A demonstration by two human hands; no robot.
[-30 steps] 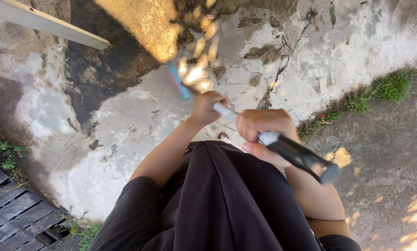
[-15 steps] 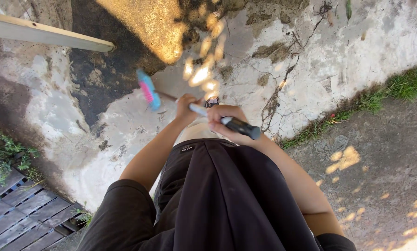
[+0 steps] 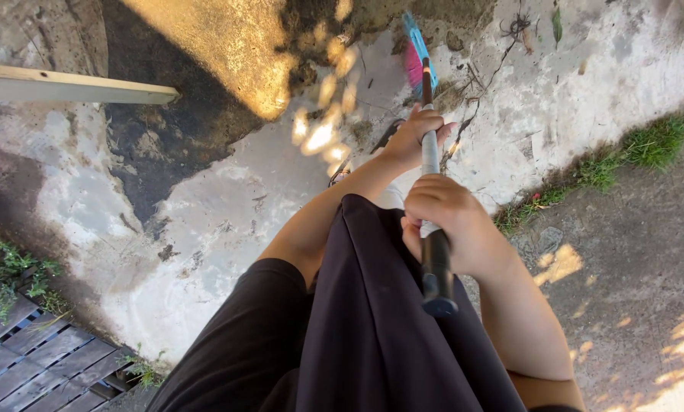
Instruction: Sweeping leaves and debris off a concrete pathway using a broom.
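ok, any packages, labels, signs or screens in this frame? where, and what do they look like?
None in view: just the broom with its pink and blue head, gripped by the left hand and the right hand, over stained concrete.

Broom (image 3: 430,152) with smooth pale metal-looking shaft and matt black grip end, pink and blue plastic-looking bristles, rough stained concrete floor (image 3: 227,221), pale sawn wooden plank (image 3: 67,85), matt black cloth clothing (image 3: 372,328), dark slatted grate (image 3: 37,366)
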